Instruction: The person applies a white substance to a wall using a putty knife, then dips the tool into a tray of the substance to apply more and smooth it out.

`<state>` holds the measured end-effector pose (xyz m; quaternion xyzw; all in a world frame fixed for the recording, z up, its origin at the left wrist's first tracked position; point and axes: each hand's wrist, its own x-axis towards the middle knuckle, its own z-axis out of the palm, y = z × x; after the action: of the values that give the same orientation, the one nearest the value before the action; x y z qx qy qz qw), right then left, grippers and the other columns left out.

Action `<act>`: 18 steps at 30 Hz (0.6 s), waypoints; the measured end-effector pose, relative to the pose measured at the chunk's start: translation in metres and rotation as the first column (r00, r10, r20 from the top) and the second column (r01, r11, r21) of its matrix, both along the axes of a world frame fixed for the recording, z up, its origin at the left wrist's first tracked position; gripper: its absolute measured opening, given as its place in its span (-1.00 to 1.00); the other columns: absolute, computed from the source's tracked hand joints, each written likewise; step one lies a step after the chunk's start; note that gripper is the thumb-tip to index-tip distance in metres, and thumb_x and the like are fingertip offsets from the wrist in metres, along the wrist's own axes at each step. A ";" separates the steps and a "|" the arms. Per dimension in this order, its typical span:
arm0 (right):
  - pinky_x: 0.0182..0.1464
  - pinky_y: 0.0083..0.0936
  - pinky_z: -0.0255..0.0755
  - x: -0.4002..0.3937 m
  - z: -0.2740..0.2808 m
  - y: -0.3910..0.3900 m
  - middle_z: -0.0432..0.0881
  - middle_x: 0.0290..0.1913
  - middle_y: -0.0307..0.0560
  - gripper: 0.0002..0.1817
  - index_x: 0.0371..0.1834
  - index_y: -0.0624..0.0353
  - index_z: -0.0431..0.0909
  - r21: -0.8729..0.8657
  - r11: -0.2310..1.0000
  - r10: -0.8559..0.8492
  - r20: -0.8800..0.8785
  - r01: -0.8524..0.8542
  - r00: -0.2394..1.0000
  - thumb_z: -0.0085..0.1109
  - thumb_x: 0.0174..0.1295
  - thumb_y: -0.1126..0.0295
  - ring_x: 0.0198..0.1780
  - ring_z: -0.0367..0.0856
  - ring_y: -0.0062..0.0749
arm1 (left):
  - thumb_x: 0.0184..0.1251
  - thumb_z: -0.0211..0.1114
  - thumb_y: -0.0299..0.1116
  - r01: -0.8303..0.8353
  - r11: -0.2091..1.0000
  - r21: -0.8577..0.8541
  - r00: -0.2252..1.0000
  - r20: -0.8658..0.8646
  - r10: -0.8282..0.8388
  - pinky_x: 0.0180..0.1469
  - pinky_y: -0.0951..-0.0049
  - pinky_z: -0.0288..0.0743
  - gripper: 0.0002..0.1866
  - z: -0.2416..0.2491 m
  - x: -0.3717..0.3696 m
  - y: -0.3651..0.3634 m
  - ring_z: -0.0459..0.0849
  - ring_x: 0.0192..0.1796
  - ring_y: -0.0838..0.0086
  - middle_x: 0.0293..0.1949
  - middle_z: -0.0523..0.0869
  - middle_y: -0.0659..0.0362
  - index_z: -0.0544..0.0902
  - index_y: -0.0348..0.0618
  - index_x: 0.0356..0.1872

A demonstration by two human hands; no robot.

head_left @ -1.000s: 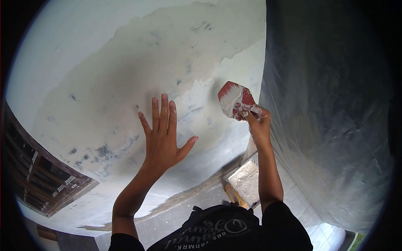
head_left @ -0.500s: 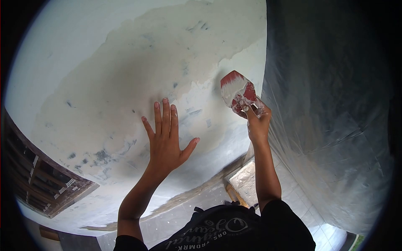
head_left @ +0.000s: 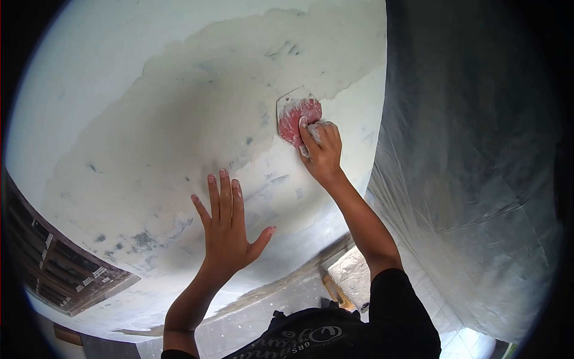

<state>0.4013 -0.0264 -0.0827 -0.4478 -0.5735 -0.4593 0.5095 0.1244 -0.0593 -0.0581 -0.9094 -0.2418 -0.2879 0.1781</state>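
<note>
My right hand (head_left: 321, 146) grips a red putty scraper (head_left: 299, 116) smeared with white filler. Its blade lies against the wall (head_left: 179, 119), near the border between a damp-looking greyish patch and a whiter area. White paste coats some of the fingers. Lower and to the left, my left hand (head_left: 226, 224) is spread, fingers and thumb apart, palm toward the wall; it holds nothing. Whether the palm touches the wall is hidden. Dark bluish scuffs (head_left: 143, 239) mark the wall left of this hand.
Translucent plastic sheeting (head_left: 472, 149) hangs along the right side. A brown slatted wooden frame (head_left: 66, 263) is set in the wall at lower left. Below my right arm, a board covered in whitish material (head_left: 353, 276) rests on a wooden support (head_left: 336, 292) above the tiled floor.
My right hand has brought the scraper left and slightly up, turning it from paste-covered face showing to blade on the wall. My left hand appears slightly lower, still spread.
</note>
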 end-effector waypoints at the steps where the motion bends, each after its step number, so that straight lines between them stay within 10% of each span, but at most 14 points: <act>1: -0.18 -0.28 0.43 0.003 0.002 -0.001 0.50 -0.22 -0.03 -0.44 0.01 0.35 0.60 -0.029 0.999 -0.019 0.052 0.021 0.998 0.34 -0.23 0.58 -0.19 0.48 -0.13 | 0.30 0.18 0.16 -0.008 1.000 -0.002 1.000 -0.012 0.007 0.37 -0.47 -0.54 0.02 0.000 -0.003 0.001 -0.23 0.57 -0.23 0.51 -0.08 -0.37 0.00 -0.51 0.46; 18: -0.33 -0.39 0.44 0.028 -0.021 -0.016 0.47 -0.28 -0.07 -0.47 0.02 0.34 0.61 -0.137 0.990 0.015 0.167 0.009 0.986 0.33 -0.17 0.61 -0.35 0.45 -0.27 | 0.30 0.16 0.20 0.065 0.997 0.030 0.996 0.053 -0.066 0.38 -0.47 -0.52 0.04 -0.001 -0.006 0.010 -0.21 0.56 -0.28 0.50 -0.09 -0.40 -0.08 -0.41 0.50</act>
<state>0.4298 -0.0421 -0.1037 -0.4409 -0.6453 -0.4539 0.4281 0.1183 -0.0489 -0.0594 -0.9061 -0.2123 -0.3215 0.1750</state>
